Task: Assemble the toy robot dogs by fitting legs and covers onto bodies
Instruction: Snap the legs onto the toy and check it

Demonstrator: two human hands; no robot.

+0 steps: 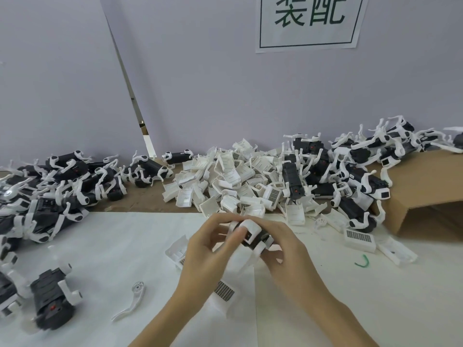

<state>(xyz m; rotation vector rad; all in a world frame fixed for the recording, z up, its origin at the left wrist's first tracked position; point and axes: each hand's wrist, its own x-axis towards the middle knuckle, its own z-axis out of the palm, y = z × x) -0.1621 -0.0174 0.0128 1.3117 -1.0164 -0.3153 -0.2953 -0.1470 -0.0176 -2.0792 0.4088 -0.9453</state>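
Hands fitting a toy dog over the white sheet

Left hand (pixel 210 249) and right hand (pixel 283 249) both grip one dog body (pixel 253 236), held above the table (pixel 112 246) in front of the cover pile (pixel 225 181); a loose leg (pixel 130 304) lies nearby.

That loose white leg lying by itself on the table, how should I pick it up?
Probably pinch the white leg at its thin middle shank, coming straight down from above. It lies flat on the white table, apart from other parts, with the round hub at its far end and the slim foot pointing towards you.
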